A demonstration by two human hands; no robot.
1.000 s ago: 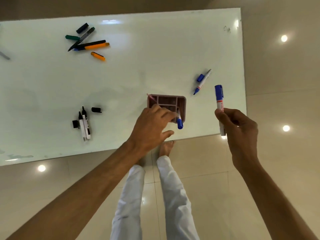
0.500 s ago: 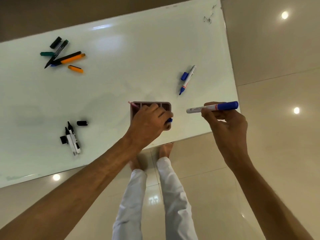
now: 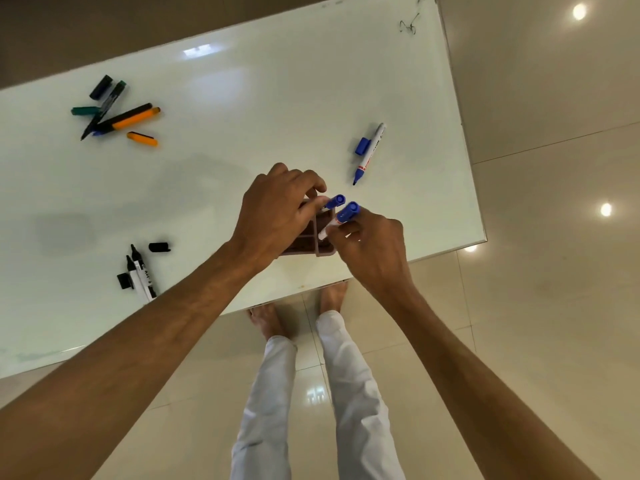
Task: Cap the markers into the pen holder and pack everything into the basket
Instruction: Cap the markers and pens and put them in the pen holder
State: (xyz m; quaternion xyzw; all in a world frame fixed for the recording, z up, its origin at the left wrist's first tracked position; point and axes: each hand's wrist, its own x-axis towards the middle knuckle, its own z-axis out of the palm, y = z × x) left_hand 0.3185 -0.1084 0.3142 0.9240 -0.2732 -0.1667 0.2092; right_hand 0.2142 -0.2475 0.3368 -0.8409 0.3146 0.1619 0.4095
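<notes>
**Second marker going into the holder**

Your right hand (image 3: 370, 244) has swung its capped marker (image 3: 341, 218) upright, pinching it into the holder (image 3: 323, 251) at frame centre. Your left hand (image 3: 277, 211), fingers curled, steadies another marker (image 3: 334, 202). Others lie uncapped.

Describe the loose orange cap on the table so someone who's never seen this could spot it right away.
Start at the white table and look to its far left corner, where a small heap of markers lies crossed. Just below that heap, toward the person, the orange cap lies by itself, touching nothing. It is short and stubby, unlike the long orange marker above it.
</notes>
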